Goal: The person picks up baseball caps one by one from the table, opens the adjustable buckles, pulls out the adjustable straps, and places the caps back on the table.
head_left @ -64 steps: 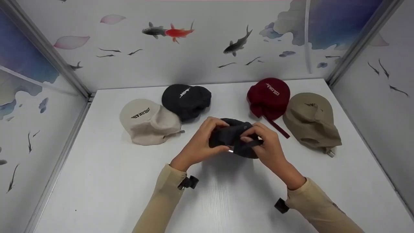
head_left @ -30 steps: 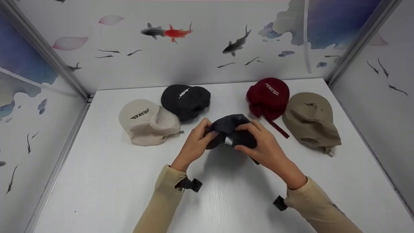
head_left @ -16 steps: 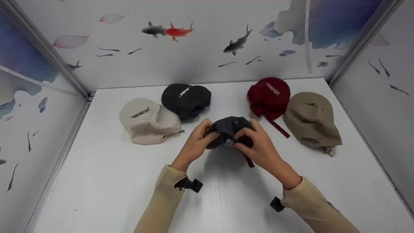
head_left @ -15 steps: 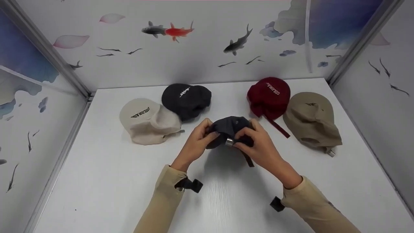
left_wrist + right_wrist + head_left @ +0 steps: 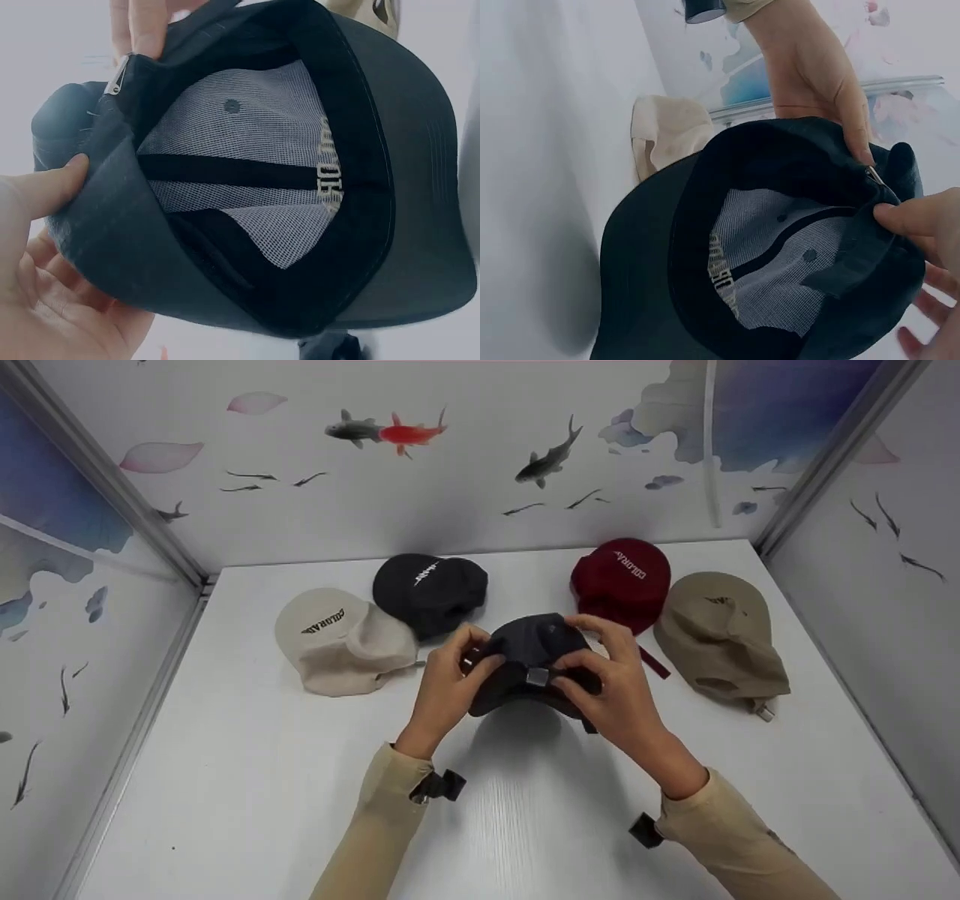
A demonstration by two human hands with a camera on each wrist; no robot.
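Observation:
Both hands hold a dark cap (image 5: 525, 641) above the middle of the table, its strap side facing me. My left hand (image 5: 439, 690) pinches the cap's left back edge between thumb and fingers. With thumb and index finger, my right hand (image 5: 622, 697) pinches the strap right beside the silver buckle (image 5: 537, 676), while another finger touches the crown. A short strap end (image 5: 589, 727) hangs below this hand. In the left wrist view, the mesh lining (image 5: 247, 127) and curved brim (image 5: 420, 187) show. The right wrist view has the buckle (image 5: 874, 175) between both hands' fingertips.
On the white table (image 5: 247, 780), a cream cap (image 5: 330, 645) and a black cap (image 5: 427, 592) lie at the back left. A red cap (image 5: 622, 585) and an olive-brown cap (image 5: 720, 637) lie at the back right. Printed panels (image 5: 480, 510) wall the table in.
The cap has tilted so its brim and buckle face show more. My right hand shifted from handling the strap lower down to pinching beside the buckle, and one finger moved up the crown.

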